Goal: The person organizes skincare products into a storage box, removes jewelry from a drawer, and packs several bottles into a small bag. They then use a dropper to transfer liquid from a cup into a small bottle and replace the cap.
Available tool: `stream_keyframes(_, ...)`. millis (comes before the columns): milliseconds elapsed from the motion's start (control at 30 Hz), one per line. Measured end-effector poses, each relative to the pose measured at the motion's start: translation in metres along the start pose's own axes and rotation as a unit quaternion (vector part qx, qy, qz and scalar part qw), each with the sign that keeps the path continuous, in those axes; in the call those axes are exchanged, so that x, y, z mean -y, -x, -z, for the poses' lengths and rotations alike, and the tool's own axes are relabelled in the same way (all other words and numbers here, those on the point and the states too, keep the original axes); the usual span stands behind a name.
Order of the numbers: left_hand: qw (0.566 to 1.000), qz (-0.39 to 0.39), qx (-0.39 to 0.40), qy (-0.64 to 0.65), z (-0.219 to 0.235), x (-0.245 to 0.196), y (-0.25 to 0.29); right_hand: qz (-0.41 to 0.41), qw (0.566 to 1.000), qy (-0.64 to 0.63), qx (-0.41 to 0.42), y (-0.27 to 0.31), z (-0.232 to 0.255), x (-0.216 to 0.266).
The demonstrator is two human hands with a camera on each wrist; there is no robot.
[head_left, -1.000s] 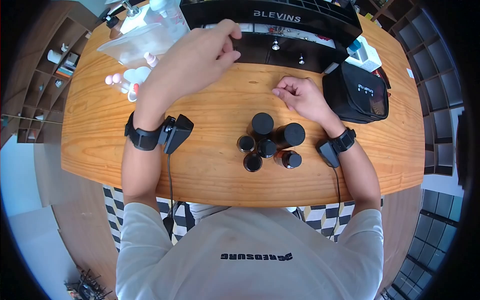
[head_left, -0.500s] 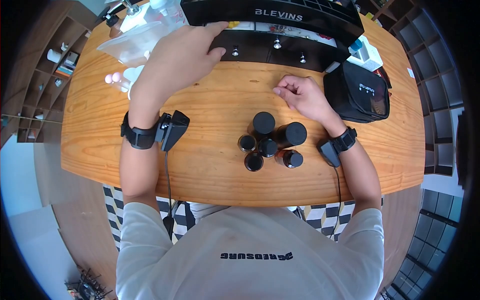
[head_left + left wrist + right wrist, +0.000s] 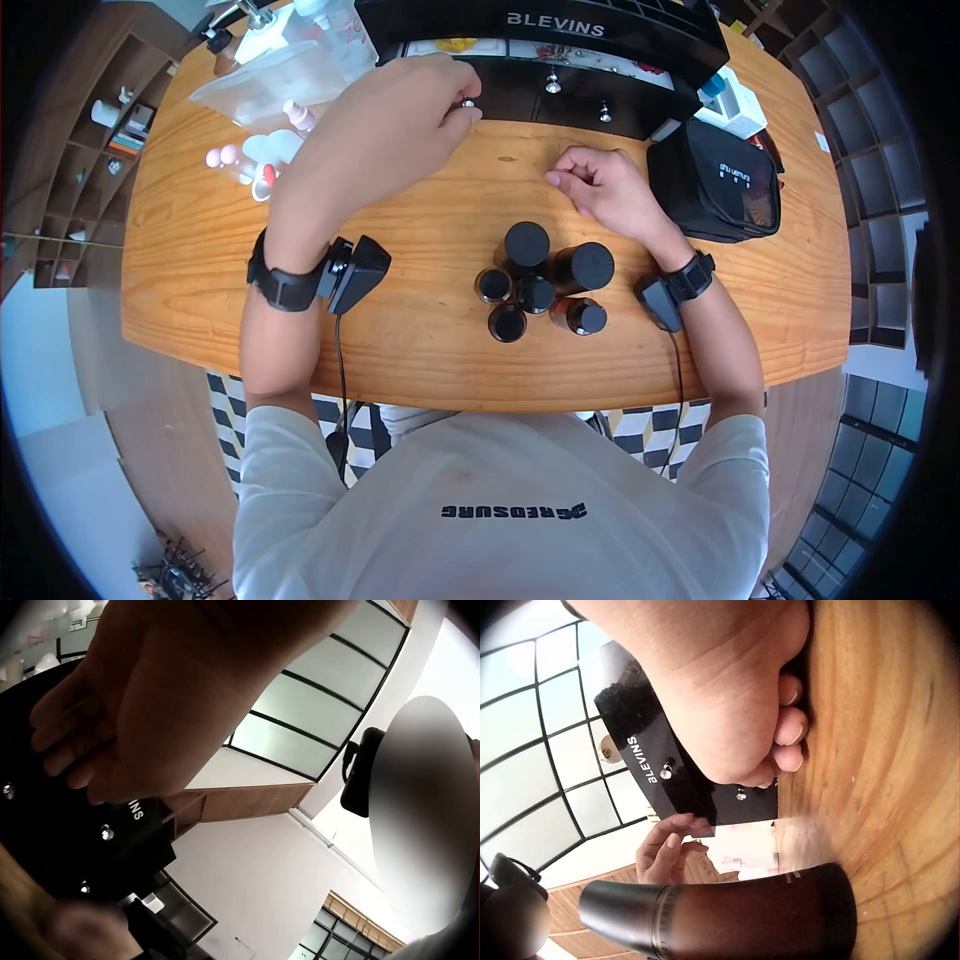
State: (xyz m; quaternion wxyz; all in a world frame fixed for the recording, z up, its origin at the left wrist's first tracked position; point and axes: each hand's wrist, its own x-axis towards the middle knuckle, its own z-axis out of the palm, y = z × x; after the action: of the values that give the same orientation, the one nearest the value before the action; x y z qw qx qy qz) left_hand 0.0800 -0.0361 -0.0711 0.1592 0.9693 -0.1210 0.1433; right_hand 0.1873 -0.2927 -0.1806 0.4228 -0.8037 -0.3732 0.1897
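In the head view my left hand point(image 3: 400, 115) reaches to the front of the black organizer point(image 3: 560, 25) marked BLEVINS. Its thumb and index finger stand apart on either side of a small shiny drawer knob point(image 3: 468, 103). From the right wrist view, the left hand point(image 3: 671, 847) shows bent fingers, holding nothing visible. My right hand point(image 3: 603, 195) rests on the wooden table point(image 3: 420, 360), fingers loosely curled, without anything in them. Several dark bottles with black caps, among them a tall bottle point(image 3: 526, 245), stand in a cluster nearer the person than the right hand.
A black zip case point(image 3: 715, 185) sits right of the right hand, with a white box point(image 3: 735, 105) behind it. At left stand a translucent container point(image 3: 275, 90), a pump dispenser point(image 3: 262, 30) and small pink-topped items point(image 3: 232, 158). Two more knobs, one a right-hand knob point(image 3: 604, 112), dot the organizer.
My left hand first drew back leftward, its index finger extended to the organizer by something yellow, then moved right again to the left drawer knob, fingers bent. The right hand stayed put.
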Motion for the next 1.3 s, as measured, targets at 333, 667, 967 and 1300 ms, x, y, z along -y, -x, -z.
stream_keyframes(333,0.998,-0.002,-0.048,0.032,-0.021,0.013,-0.005,-0.004,1.000,-0.004,0.000,0.000,0.000,0.001)
stream_keyframes(667,0.991,0.035,-0.097,0.083,-0.037,0.010,-0.013,0.008,1.000,-0.019,-0.004,0.001,-0.001,-0.004)
stream_keyframes(967,0.890,0.150,0.018,0.431,-0.104,0.033,0.033,0.036,0.994,-0.044,-0.089,0.040,0.012,0.030)
stream_keyframes(1300,0.863,0.155,0.028,0.480,-0.116,0.036,0.036,0.317,0.840,-0.076,-0.434,0.115,0.137,-0.003)
